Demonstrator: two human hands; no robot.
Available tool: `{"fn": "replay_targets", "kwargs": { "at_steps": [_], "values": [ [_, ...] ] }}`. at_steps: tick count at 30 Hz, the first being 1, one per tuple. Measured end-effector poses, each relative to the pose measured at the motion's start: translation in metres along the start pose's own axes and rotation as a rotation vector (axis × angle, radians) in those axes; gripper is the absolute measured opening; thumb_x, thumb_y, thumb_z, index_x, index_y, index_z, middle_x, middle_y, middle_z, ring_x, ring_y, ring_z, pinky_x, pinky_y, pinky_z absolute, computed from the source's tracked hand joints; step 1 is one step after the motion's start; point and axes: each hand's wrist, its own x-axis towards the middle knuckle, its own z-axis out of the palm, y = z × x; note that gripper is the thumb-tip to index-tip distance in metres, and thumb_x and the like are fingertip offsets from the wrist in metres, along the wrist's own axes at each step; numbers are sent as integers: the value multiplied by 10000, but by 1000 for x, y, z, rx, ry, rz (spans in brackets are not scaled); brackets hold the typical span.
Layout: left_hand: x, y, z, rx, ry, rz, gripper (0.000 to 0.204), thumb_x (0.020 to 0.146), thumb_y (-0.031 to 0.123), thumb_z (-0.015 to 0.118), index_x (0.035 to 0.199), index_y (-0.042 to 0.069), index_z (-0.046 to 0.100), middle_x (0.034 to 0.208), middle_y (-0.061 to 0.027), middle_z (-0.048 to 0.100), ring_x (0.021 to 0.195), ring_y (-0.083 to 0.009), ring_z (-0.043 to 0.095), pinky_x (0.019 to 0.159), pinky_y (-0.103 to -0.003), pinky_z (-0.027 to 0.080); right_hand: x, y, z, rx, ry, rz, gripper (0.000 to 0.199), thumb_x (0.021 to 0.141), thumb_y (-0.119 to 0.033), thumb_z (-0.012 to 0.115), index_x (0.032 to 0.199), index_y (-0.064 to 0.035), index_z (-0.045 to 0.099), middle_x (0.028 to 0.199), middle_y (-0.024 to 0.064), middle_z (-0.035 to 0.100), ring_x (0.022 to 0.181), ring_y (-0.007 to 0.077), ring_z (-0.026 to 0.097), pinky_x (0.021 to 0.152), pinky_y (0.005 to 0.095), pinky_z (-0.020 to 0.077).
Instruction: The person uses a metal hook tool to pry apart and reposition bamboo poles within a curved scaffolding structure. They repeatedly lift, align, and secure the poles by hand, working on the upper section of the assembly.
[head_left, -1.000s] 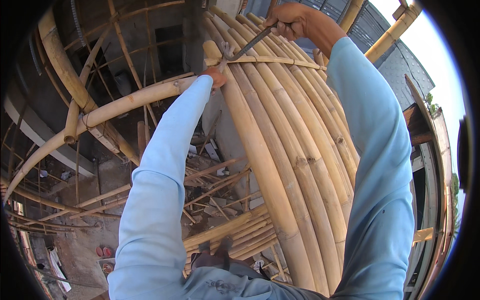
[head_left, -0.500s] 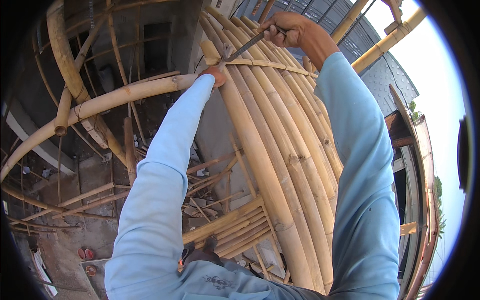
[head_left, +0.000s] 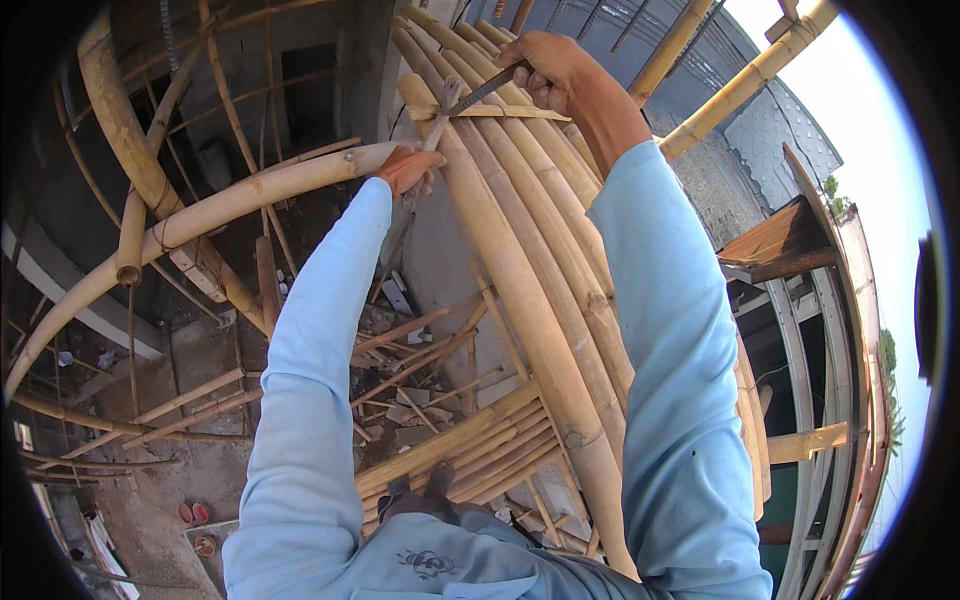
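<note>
Though small, dark emblem [head_left: 427, 565] on blue shirt [head_left: 690, 420]; right hand [head_left: 550, 72] around rod [head_left: 484, 93].

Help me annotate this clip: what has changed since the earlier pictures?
The left hand has drawn down and left, baring more of the pale flat strip. The right hand has come leftward, nearer the strip's twisted top. It still grips the dark ribbed metal rod; the long tan bamboo poles stayed.
</note>
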Motion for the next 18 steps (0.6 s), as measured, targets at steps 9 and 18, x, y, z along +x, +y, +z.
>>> {"fn": "replay_targets", "kwargs": {
  "at_steps": [9, 18],
  "values": [
    [19, 12, 44, -512, 157, -75, 650, 1009, 568, 491, 1123, -51, 653, 823, -105, 664, 682, -195, 640, 730, -348, 533, -21, 82, 62, -545, 325, -318, 270, 849, -97, 638, 920, 161, 676, 791, 211, 680, 633, 291, 618, 596, 424, 500],
    [8, -23, 39, -168, 183, -103, 782, 964, 577, 500, 1347, -104, 544, 1177, -240, 669, 1075, -333, 659, 1019, -432, 439, -59, 127, 11, -30, 317, -291, 234, 844, -96, 673, 848, 136, 710, 677, 102, 605, 602, 183, 500, 567, 381, 410]
  ]
}}
